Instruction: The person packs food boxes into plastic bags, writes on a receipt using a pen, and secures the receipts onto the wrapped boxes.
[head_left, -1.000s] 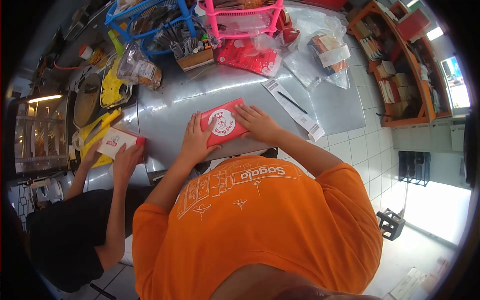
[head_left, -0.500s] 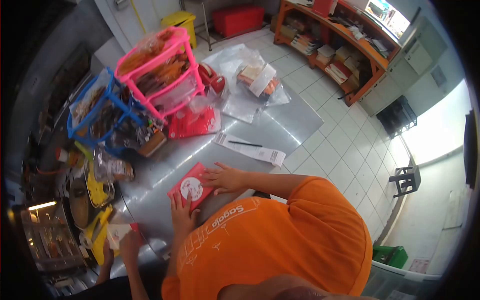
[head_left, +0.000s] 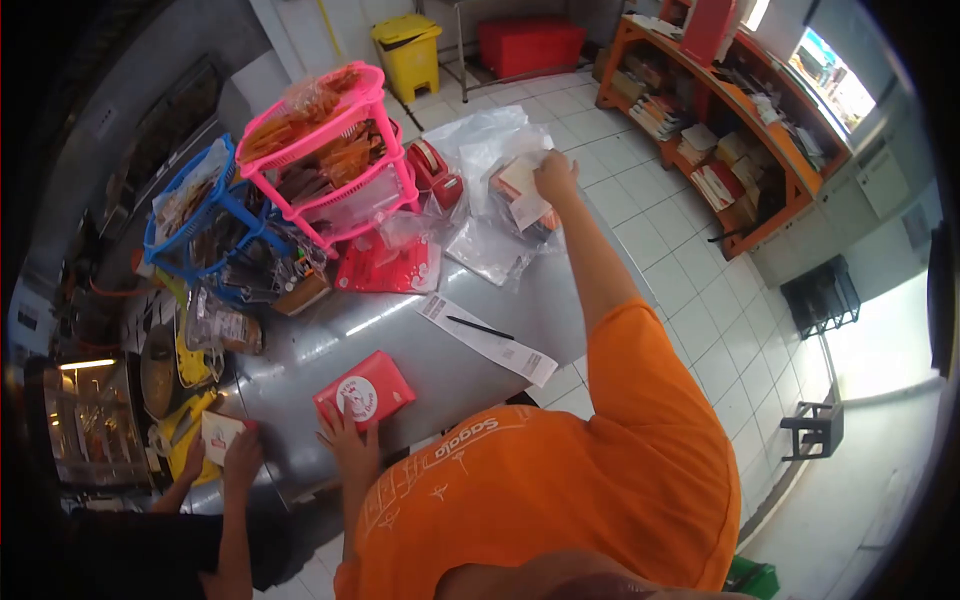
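Observation:
My left hand (head_left: 347, 440) rests with spread fingers against the near side of a red box (head_left: 390, 378) with a round white label (head_left: 356, 398), lying flat on the metal table. Far across the table, my right hand (head_left: 556, 178) is stretched out, its fingers curled down at the upper end of a white paper slip (head_left: 528, 208). The slip lies over a packed item in a clear plastic bag (head_left: 492, 250); my fingertips are partly hidden. Between my hands lie a long printed receipt (head_left: 520, 362) and a black pen (head_left: 480, 327) across it.
Pink stacked baskets (head_left: 330, 165) and a blue basket (head_left: 205, 215) hold packets. A red tape dispenser (head_left: 428, 165) and red plastic packaging (head_left: 385, 265) lie beside them. At lower left another person's hands (head_left: 240, 455) hold a white box (head_left: 218, 435). An orange shelf (head_left: 745, 130) stands beyond.
My right hand has left the red box and reached forward to the paper slip on the bagged item. My left hand stays at the box, which sits turned and slightly lower in view.

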